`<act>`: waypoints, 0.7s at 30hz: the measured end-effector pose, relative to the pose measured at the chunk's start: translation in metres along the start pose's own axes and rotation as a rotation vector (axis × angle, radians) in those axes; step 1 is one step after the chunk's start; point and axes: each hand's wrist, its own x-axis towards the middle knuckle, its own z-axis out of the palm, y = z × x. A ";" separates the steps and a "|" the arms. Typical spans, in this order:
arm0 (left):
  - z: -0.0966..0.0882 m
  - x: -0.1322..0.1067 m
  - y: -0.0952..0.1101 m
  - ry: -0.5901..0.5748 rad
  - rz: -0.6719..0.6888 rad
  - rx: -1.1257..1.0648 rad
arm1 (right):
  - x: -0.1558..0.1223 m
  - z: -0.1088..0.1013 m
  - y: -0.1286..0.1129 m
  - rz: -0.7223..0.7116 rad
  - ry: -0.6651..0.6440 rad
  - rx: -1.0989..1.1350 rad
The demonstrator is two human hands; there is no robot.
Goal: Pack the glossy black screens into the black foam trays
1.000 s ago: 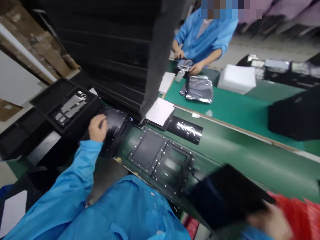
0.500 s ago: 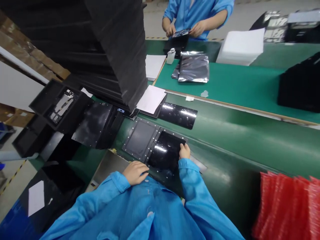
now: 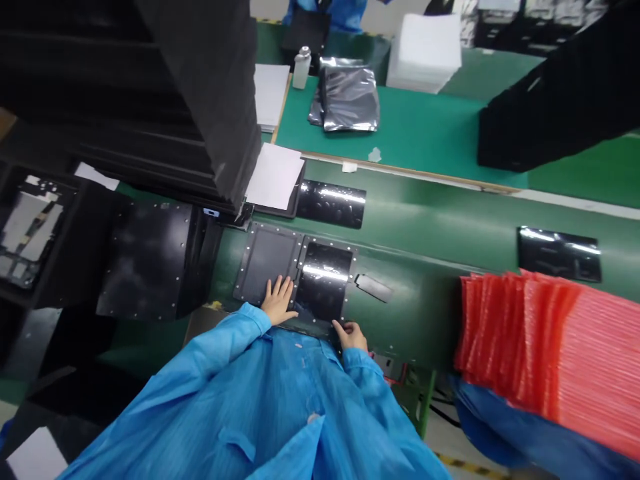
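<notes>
A black two-pocket fixture [image 3: 265, 257] with screw-studded borders lies on the green conveyor belt [image 3: 430, 233] in front of me. A glossy black panel [image 3: 324, 283] sits in its right pocket. My left hand [image 3: 278, 301] lies flat with fingers spread on the near edge of the left pocket, beside the panel. My right hand [image 3: 351, 335] has curled fingers at the panel's near right corner, touching its edge. Both my sleeves are blue.
A tall stack of black trays [image 3: 150, 93] stands to the left, with a black plate [image 3: 150, 260] below it. White sheet [image 3: 274, 177], glossy strips [image 3: 331, 203] [image 3: 559, 253], a red bag stack [image 3: 550, 353], silver bags [image 3: 350, 97], and white foam [image 3: 425, 43] lie around. Another person's blue garment [image 3: 325, 12] shows at the top.
My right hand slid from the panel's far right corner to its near right corner. My left hand opened flat onto the fixture. The view shifted, so a red bag stack now fills the right.
</notes>
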 end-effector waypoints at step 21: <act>-0.115 0.152 0.012 0.055 -0.304 -0.022 | 0.151 -0.142 -0.107 -0.408 -0.216 -0.233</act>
